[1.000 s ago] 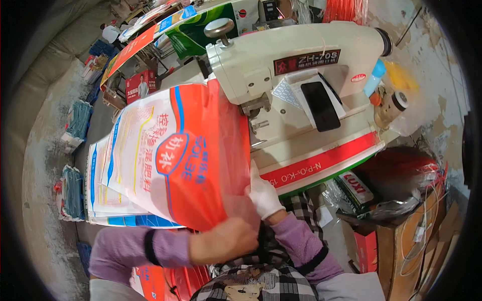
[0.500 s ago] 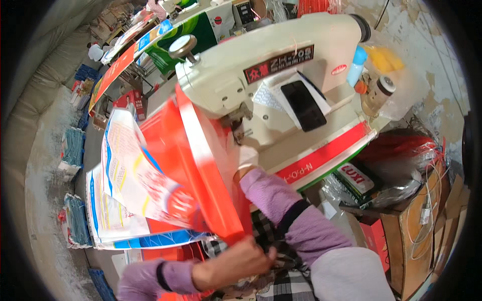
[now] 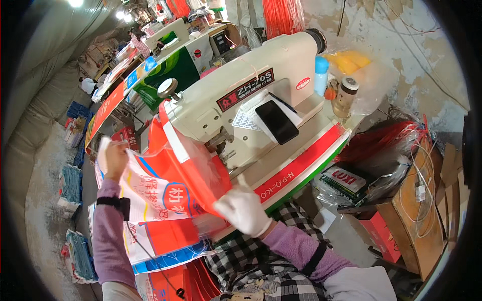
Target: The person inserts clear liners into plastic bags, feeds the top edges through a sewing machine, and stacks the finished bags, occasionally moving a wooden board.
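Note:
A red and white printed plastic woven sack [image 3: 150,188] lies beside the head of a cream sewing machine [image 3: 201,108], its red part running up by the needle area. At the sack's far left corner, my bare left hand [image 3: 115,158] has its fingers closed on the edge. My right hand [image 3: 243,210], in a white glove, pinches the sack's near right edge just in front of the needle area. More printed sacks [image 3: 170,258] are stacked beneath, over the checked cloth on my lap. The right fingertips are slightly blurred.
A black phone [image 3: 277,122] rests on papers on the machine bed, with a pen alongside. Behind it stand a blue bottle [image 3: 321,75] and a lidded drinking bottle [image 3: 345,98]. A wooden box [image 3: 409,220] is at right; folded bundles [image 3: 80,256] lie at left. Other people work far off.
My left hand has moved from near my lap to the sack's far left corner. The right hand has come back toward me from the needle area. The view has shifted.

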The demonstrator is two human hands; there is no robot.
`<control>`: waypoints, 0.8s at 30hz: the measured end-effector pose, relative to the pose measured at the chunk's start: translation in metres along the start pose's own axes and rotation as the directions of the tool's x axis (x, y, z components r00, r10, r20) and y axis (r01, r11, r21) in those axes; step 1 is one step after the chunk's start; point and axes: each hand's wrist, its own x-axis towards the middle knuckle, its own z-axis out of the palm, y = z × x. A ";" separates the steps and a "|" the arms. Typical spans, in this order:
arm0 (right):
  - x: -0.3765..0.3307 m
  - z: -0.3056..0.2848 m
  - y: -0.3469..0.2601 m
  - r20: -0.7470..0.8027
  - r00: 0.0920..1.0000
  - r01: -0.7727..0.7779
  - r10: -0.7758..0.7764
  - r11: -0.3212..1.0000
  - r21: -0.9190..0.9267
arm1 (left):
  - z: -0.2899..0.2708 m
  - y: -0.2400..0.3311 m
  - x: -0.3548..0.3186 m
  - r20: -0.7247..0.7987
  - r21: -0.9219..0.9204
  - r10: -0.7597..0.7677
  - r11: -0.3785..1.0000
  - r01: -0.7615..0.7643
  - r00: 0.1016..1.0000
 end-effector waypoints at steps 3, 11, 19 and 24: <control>0.012 0.003 -0.020 0.178 0.982 0.098 -0.058 0.969 -0.225 | -0.086 0.006 -0.011 -0.248 0.004 -0.011 1.000 0.012 0.969; -0.046 -0.005 0.001 0.397 0.896 0.096 -0.197 0.961 0.261 | -0.156 -0.032 -0.201 0.015 0.274 -0.391 0.887 0.373 0.920; -0.091 -0.001 0.010 0.497 0.861 -0.065 -0.108 0.946 0.317 | -0.041 0.363 -0.044 0.066 -0.974 0.167 0.225 0.027 0.984; -0.091 -0.024 0.004 0.605 0.691 -0.564 0.396 0.818 0.108 | 0.100 0.277 -0.080 0.748 -0.649 -0.461 -0.659 0.380 0.477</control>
